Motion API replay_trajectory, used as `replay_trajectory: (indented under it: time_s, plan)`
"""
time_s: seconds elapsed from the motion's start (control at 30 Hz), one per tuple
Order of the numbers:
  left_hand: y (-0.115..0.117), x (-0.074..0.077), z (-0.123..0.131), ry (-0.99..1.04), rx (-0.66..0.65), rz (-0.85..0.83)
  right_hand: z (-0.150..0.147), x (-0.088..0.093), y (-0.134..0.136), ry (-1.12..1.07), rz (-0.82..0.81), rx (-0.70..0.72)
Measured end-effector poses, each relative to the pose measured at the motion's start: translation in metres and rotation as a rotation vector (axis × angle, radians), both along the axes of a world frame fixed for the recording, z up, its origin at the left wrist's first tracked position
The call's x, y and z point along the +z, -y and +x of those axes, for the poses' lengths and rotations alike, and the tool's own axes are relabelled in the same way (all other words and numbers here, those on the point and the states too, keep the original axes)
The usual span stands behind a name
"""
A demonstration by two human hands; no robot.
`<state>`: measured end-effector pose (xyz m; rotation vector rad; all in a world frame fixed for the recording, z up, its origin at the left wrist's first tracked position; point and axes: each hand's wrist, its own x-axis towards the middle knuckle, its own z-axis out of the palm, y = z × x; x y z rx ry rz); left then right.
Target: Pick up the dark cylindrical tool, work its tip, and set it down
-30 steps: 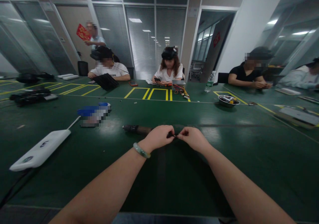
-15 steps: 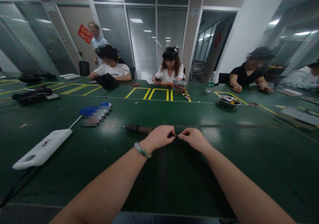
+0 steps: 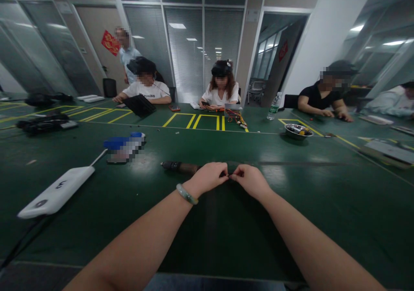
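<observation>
My left hand (image 3: 208,177), with a pale green bangle (image 3: 186,194) at the wrist, is closed in a pinch just above the green table (image 3: 220,243). Facing it, my right hand (image 3: 250,180) also pinches, its fingertips almost meeting those of the left. Something tiny and dark, with a small brassy glint, sits between the fingertips; its kind is too small to make out. Behind my left hand lies a dark, pen-shaped tool (image 3: 179,167) with a metal tip pointing left, its right part hidden by the hand.
A white power bank (image 3: 58,191) with a cable lies at the left, near a blue item (image 3: 118,143). Further back are a metal bowl (image 3: 298,131) of small parts, a water bottle (image 3: 273,106) and a bundle of coloured wires (image 3: 237,119). Several people sit across the table.
My hands stay nearly in place, the fingertips a little closer together. Across the table at right, a person's hands have moved closer together.
</observation>
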<state>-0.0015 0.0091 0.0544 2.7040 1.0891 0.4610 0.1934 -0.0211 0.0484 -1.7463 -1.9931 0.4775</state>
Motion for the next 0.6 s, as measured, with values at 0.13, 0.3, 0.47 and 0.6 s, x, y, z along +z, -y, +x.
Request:
replay_trajectory:
  time_s: [0.13, 0.3, 0.47, 0.6]
  plan:
    - [-0.0002, -0.0013, -0.0012, 0.006, -0.007, -0.002, -0.002, 0.0034, 0.0028, 0.145, 0.173, 0.058]
    - [0.0, -0.0027, -0.0014, 0.031, 0.003, -0.002, -0.0022, 0.0033, 0.0018, 0.257, 0.194, 0.126]
    - [0.0, -0.0023, -0.001, 0.047, 0.0, -0.014, -0.0032, 0.001, -0.0005, 0.33, 0.195, 0.145]
    - [0.0024, -0.0009, -0.0008, 0.031, 0.007, 0.025, -0.0044, -0.003, -0.0029, 0.379, 0.219, 0.185]
